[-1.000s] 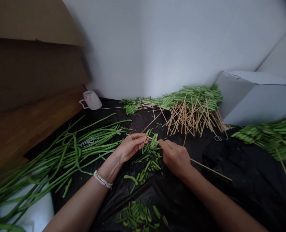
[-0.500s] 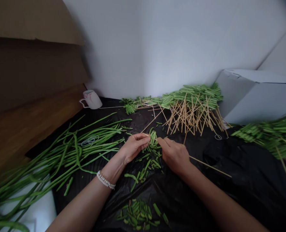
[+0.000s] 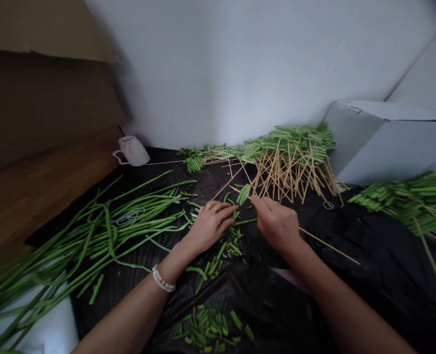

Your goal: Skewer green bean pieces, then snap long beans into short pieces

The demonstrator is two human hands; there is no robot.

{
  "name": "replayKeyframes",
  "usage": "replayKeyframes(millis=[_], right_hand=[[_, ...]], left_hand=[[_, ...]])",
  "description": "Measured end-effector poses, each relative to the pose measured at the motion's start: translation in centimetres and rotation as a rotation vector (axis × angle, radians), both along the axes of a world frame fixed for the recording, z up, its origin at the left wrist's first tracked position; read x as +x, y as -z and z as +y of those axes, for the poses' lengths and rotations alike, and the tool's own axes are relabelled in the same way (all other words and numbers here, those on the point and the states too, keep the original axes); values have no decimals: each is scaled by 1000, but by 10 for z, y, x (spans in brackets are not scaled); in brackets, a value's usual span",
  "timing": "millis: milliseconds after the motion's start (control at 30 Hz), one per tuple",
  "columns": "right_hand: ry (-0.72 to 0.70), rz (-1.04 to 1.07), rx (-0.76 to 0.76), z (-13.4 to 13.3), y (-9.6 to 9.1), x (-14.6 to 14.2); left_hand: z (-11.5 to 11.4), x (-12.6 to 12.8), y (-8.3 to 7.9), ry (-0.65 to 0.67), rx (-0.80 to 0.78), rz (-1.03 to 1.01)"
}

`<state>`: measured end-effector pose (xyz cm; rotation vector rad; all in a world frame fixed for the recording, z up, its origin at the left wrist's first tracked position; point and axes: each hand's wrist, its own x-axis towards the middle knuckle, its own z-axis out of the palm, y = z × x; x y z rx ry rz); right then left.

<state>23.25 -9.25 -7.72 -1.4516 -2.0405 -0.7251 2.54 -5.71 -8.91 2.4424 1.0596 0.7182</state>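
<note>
My right hand point(image 3: 276, 221) is closed round a bamboo skewer point(image 3: 330, 246), whose long bare end sticks out behind it to the right. Just beyond the fingertips, a few short green bean pieces point(image 3: 244, 194) sit side by side on the skewer. My left hand point(image 3: 212, 223), a beaded bracelet at its wrist, lies palm down with fingers stretched over cut bean pieces point(image 3: 232, 243). Nothing shows in its grasp, though its thumb side is partly hidden. Uncut long beans point(image 3: 144, 211) spread out to its left.
Behind are skewered beans point(image 3: 291, 142) with a fan of bare skewer ends. More skewered beans point(image 3: 409, 199) lie at the right. A mug point(image 3: 132, 151), a white box point(image 3: 387, 142) and a cardboard box point(image 3: 48, 93) stand around. Bean offcuts point(image 3: 205, 327) lie in front on black plastic point(image 3: 262, 314).
My left hand has let go of the bean pieces by the skewer tip and dropped onto the loose pieces, fingers stretched. My right hand has shifted slightly right with the skewer.
</note>
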Motion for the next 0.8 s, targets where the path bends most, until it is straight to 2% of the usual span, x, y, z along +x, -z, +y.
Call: replayKeyframes(millis=[133,233,367,467,567,667,800], right_hand=[[-5,-1,-3,-1,0,-1],[-18,-3,-19,-1,1,-1],[-17,0,-24,-1,2,-1],[17,-22,-87,-1,1,-2],[53,-51,-207,-1,0,-4],[67,-62,-288,-2,-1,-7],[71,-66,-328,-4,-2,-9]], left_hand=[[-6,5,-3,92,9,114],[-6,5,-3,98,0,83],[0,0,-2,35,-8,-59],[4,-5,-2,-54,-2,-123],[8,-8,1,-135,42,-43],[12,-11,6,-151,21,78],[16,-11,13,-136,-61,32]])
